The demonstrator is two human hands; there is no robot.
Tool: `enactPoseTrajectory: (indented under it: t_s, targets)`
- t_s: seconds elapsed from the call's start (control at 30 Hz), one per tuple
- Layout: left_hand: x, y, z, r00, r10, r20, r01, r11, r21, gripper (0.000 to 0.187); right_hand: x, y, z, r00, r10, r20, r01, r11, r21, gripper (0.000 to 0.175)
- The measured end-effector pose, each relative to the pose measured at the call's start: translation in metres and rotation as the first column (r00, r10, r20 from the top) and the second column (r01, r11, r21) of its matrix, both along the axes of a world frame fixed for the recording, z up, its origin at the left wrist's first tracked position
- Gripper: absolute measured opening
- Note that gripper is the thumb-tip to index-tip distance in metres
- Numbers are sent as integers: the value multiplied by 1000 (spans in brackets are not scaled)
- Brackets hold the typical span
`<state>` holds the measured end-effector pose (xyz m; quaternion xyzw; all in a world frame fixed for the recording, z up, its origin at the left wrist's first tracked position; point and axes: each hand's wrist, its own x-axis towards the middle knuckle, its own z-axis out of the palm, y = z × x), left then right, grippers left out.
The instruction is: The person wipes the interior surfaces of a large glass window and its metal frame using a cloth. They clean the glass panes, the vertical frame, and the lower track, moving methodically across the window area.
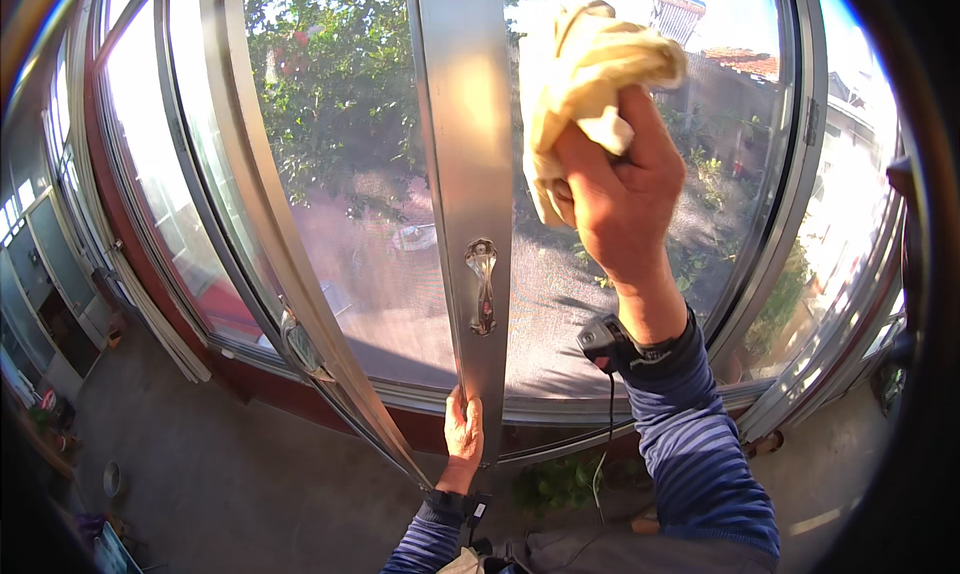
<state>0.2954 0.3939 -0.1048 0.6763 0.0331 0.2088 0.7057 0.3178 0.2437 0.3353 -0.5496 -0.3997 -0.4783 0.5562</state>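
Observation:
My right hand (pixel 630 191) is raised at the upper right, its fingers closed on a crumpled pale yellow cloth (pixel 592 86). The cloth is before the glass pane (pixel 720 221) of a metal-framed window; whether it touches the pane I cannot tell. Low in the middle, my left hand (pixel 465 431) grips the edge of the metal frame stile (pixel 472 161), below a shiny ornate handle (pixel 481 285). A second window sash (pixel 262 154) with its own handle (pixel 301 349) stands at an angle to the left.
A small camera-like device (pixel 598 335) with a cable sits at my right wrist. Leafy potted greenery (pixel 559 484) stands below the window. Curtains (pixel 142 304) hang at the left, and a round metal bowl (pixel 112 479) is on the floor. Trees and a yard show through the glass.

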Motion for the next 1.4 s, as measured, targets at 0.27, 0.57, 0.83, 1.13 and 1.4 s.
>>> enactPoseTrajectory:
  t_s: [0.27,0.57,0.83,1.13,1.4]
  targets:
    - [32,0,-29,982,-16,189,39,993,-115,53,32,47,20,646,-512,567,708,679,-193,49]
    - [50,4,-24,985,-3,175,12,999,-52,48,57,46,17,512,-468,721,799,567,-199,50]
    - [69,3,-20,975,-12,224,27,998,-64,47,76,65,92,541,-575,614,777,621,-103,55]
    - [111,9,-17,979,-19,203,7,998,63,46,106,66,50,540,-616,573,810,565,-156,53]
    - [127,9,10,994,-50,99,47,999,26,54,131,63,35,575,-626,527,809,530,-254,60]
